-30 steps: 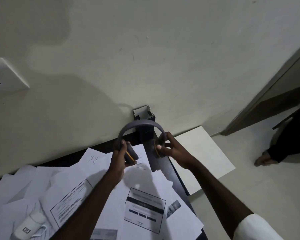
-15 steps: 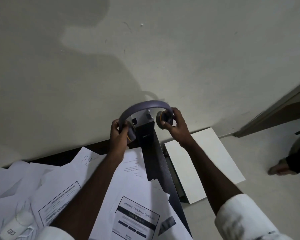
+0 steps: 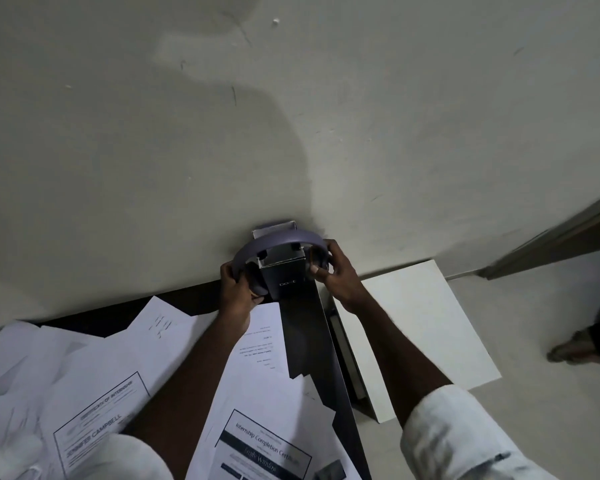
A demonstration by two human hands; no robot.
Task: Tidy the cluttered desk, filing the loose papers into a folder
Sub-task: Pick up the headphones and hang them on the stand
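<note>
Purple over-ear headphones (image 3: 278,242) straddle a small open black box (image 3: 282,273) at the desk's back right corner, against the wall. My left hand (image 3: 238,289) grips the left earcup and my right hand (image 3: 333,271) grips the right earcup. The headband arches over the box top. Loose white papers (image 3: 118,368) cover the dark desk (image 3: 302,327), among them an internship certificate (image 3: 260,448) and another certificate (image 3: 97,420). No folder is in view.
A white cabinet top (image 3: 420,323) stands lower, right of the desk edge. A white device (image 3: 11,455) lies on the papers at the bottom left. Another person's foot (image 3: 579,348) is on the floor at the far right, near a door frame (image 3: 551,244).
Both hands carried the headphones away from me toward the wall and lowered them over the black box. The view shifted forward with them.
</note>
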